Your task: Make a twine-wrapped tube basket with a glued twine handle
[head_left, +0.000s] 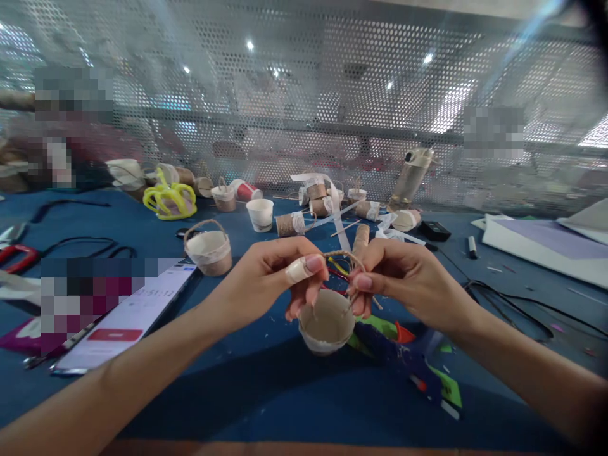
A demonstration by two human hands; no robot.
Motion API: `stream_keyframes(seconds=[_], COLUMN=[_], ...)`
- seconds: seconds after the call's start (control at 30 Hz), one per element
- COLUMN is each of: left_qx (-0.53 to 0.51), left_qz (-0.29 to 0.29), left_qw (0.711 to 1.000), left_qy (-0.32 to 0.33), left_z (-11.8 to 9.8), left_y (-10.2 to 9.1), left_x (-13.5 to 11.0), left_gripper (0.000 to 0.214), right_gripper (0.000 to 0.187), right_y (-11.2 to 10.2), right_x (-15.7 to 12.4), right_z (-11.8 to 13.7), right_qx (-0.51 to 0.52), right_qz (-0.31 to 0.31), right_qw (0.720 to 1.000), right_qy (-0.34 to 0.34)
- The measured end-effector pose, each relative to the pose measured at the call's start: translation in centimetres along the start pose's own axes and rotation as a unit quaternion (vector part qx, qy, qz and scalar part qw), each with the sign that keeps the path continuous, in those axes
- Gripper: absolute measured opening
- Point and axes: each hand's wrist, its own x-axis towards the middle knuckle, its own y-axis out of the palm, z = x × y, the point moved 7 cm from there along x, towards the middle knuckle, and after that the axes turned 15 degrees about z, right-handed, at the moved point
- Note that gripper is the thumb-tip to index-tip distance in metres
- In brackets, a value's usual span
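Observation:
My left hand (304,272) pinches one end of a short length of brown twine (338,253); a bandage wraps its thumb. Gripping the twine's other part is my right hand (375,272), fingers pressed together. The twine arches between both hands above a small paper cup (327,326) with a pale rim. A thin strand hangs down toward the cup's inside; whether it is fixed there I cannot tell. Right beside the cup lies a dark blue glue gun (403,348) with an orange trigger, on a green sheet (446,386).
A finished-looking cup basket with handle (209,250) stands left, near a phone (128,323). Farther back are a white cup (259,215), several twine-wrapped cups, a yellow pipe-cleaner item (170,199) and white ribbon (339,218). Black cable (513,297) and paper sheets (546,244) lie right; red-handled pliers (16,253) left.

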Motion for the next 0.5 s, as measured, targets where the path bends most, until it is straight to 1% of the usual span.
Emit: stream_keyframes(seconds=[0.2,0.3,0.33,0.4,0.5], left_qx=[-0.018,0.024,0.047,0.092,0.124], left_qz=[0.014,0.016,0.013,-0.004,-0.032], left_qw=[0.999,0.999,0.998,0.995,0.992], left_qy=[0.03,0.032,0.031,0.027,0.013], left_z=[0.1,0.0,-0.1,-0.2,-0.1], left_y=[0.5,0.3,0.2,-0.1,-0.5], left_x=[-0.1,-0.3,-0.3,-0.5,-0.6], left_gripper=[0.03,0.032,0.032,0.03,0.024], right_gripper=[0.014,0.013,0.013,0.011,0.007], right_y=[0.3,0.3,0.1,-0.6,-1.7], right_x=[0.2,0.2,0.2,0.1,-0.1], right_z=[-0.3,-0.1,0.0,0.2,0.3], right_qx=[0.039,0.019,0.004,-0.041,-0.116], right_qz=[0.03,0.038,0.028,-0.013,-0.08], right_qw=[0.998,0.998,0.999,0.999,0.99], right_qy=[-0.036,-0.044,-0.041,-0.023,0.026])
